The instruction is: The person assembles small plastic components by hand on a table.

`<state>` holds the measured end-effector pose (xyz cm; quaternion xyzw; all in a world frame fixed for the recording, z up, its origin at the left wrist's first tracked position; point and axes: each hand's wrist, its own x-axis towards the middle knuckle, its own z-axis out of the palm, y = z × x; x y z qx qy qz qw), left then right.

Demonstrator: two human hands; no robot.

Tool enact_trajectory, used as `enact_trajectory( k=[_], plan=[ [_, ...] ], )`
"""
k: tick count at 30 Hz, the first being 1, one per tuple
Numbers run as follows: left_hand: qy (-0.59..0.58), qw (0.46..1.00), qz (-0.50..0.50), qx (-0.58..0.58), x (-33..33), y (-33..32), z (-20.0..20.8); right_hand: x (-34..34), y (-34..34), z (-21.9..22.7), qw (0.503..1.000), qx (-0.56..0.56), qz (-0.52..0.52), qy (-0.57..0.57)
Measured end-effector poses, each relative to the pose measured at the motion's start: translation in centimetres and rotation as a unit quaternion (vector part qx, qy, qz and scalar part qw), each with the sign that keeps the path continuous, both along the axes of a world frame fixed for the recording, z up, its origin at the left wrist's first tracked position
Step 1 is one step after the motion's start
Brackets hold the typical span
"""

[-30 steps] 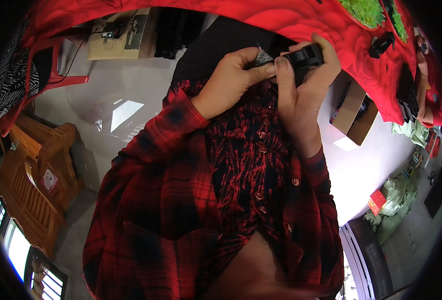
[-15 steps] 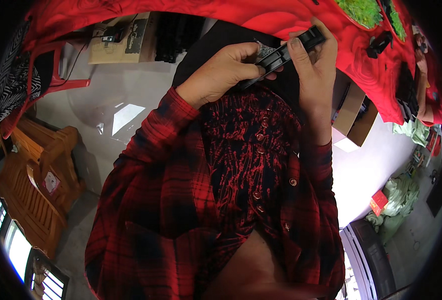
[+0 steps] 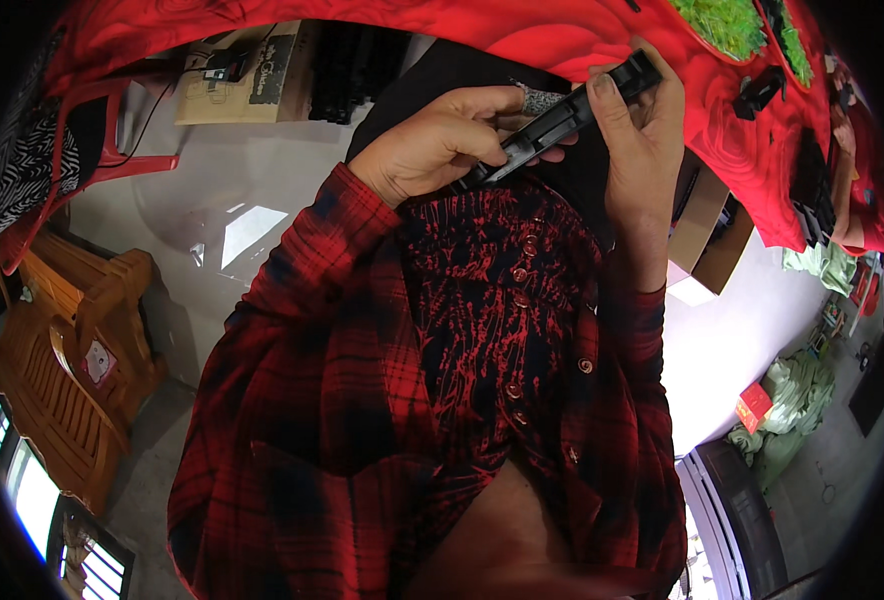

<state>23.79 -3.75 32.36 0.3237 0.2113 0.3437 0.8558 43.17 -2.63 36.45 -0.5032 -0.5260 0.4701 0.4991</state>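
Head view, w/ places given rel. to the two-handed grip on the long black plastic part [image 3: 562, 120].

Nearest: red-and-black plaid shirt [image 3: 362, 420], below the grip, filling the lower middle; both sleeves run up to the hands.

At the grip: left hand [image 3: 442, 145] is curled shut around the part's lower-left end, fingers wrapped over the top, thumb side underneath (exact thumb contact hidden). Right hand [image 3: 642, 150] pinches the upper-right end, thumb pressed on the near face, fingers behind. The part lies tilted, low at left, high at right, held clear of the table, in front of the chest. A small grey patterned piece [image 3: 542, 98] shows just above the part between the hands; what it is cannot be told.

Beyond the grip: red tablecloth [image 3: 522, 35], arching across the top edge. Upper right of the grip, on the cloth, green bits [image 3: 732, 25] and a small black piece [image 3: 759, 90].

Right of the grip, under the table edge: open cardboard box [image 3: 712, 235].

Far left of the grip: flat cardboard sheet [image 3: 247, 75] on the pale floor, red plastic chair [image 3: 112, 160], and lower down a wooden bench [image 3: 72, 370].
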Motion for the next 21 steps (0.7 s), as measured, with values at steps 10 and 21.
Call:
enact_trajectory(
  k=[10, 21],
  plan=[
    [0.074, 0.997, 0.001, 0.031, 0.5, -0.3, -0.4, 0.1, -0.1, -0.5, 1.000, -0.008, -0.010, 0.006],
    [0.228, 0.967, 0.090, 0.063, 2.2, -1.8, -1.7, 0.2, -0.5, 0.1, 0.999, -0.014, -0.024, -0.020]
  ],
)
